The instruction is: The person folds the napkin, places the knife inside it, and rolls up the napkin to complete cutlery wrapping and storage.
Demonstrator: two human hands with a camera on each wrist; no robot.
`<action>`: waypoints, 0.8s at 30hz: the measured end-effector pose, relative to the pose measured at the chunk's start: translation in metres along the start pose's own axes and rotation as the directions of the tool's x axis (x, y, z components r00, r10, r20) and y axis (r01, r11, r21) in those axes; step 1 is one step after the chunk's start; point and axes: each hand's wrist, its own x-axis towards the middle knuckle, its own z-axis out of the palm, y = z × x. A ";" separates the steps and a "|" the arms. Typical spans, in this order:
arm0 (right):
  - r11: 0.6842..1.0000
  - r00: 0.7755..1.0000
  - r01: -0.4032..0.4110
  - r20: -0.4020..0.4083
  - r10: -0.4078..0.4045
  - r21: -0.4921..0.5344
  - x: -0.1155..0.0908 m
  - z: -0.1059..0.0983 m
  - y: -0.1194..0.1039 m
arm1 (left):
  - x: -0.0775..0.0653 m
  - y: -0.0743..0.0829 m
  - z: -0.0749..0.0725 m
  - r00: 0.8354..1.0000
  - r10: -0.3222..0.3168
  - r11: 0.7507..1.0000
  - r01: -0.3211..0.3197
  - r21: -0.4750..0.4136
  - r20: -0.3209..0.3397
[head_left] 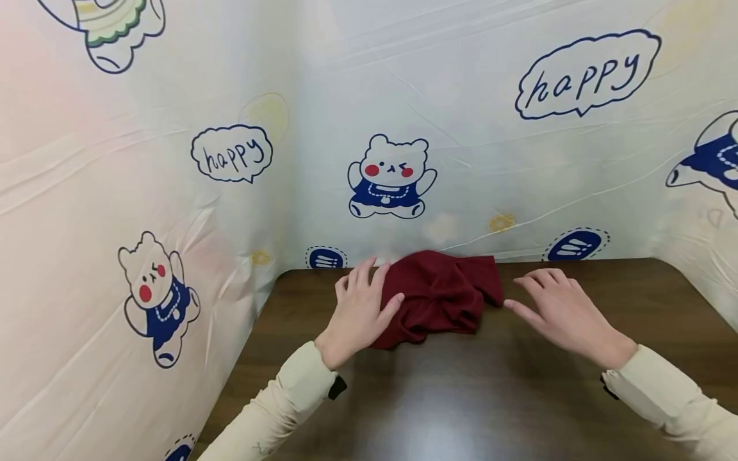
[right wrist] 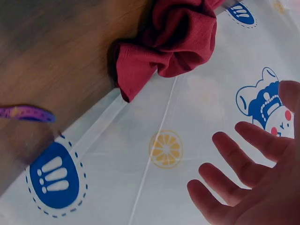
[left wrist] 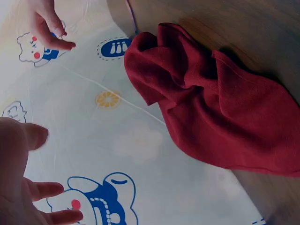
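A dark red cloth (head_left: 432,294) lies crumpled near the far edge of the brown table, with one flat corner sticking out to the right. My left hand (head_left: 360,307) hovers at the cloth's left side, overlapping it in the head view, its fingers spread and relaxed. To the right of the cloth, my right hand (head_left: 562,307) hangs over the table with loosely bent fingers and nothing in them. The left wrist view shows the folds of the cloth (left wrist: 201,98) well away from my left fingers. Fingers (right wrist: 234,164) of my right hand appear spread in the right wrist view, apart from the cloth (right wrist: 168,42).
The wooden table (head_left: 450,397) reaches back to a pale curtain (head_left: 473,166) printed with bears and "happy" bubbles, which also hangs along the left and right sides. A narrow purple strip (right wrist: 28,114) shows at the left edge of the right wrist view.
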 end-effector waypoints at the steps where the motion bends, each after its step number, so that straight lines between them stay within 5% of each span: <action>1: 1.000 1.000 -0.009 -0.002 0.009 0.013 0.001 0.001 -0.001 | 0.001 -0.001 0.001 1.000 -0.002 1.000 0.002 -0.019 -0.010; 7: 0.994 0.999 -0.046 -0.023 0.048 0.102 0.007 0.008 -0.006 | 0.011 -0.011 0.011 0.998 -0.067 0.980 0.067 -0.186 0.006; 13: 0.971 0.996 -0.094 0.015 0.093 0.219 0.008 0.014 -0.005 | 0.020 -0.027 0.023 0.987 -0.113 0.897 0.151 -0.415 0.116; 16: 0.953 0.990 -0.139 0.064 0.126 0.271 0.008 0.017 -0.003 | 0.021 -0.036 0.030 0.972 -0.124 0.863 0.205 -0.462 0.201; 21: 0.908 0.972 -0.222 0.157 0.176 0.354 0.010 0.022 -0.003 | 0.019 -0.045 0.042 0.945 -0.120 0.842 0.260 -0.473 0.306; 24: 0.872 0.960 -0.259 0.211 0.184 0.415 0.012 0.028 -0.003 | 0.021 -0.049 0.049 0.913 -0.149 0.770 0.347 -0.536 0.379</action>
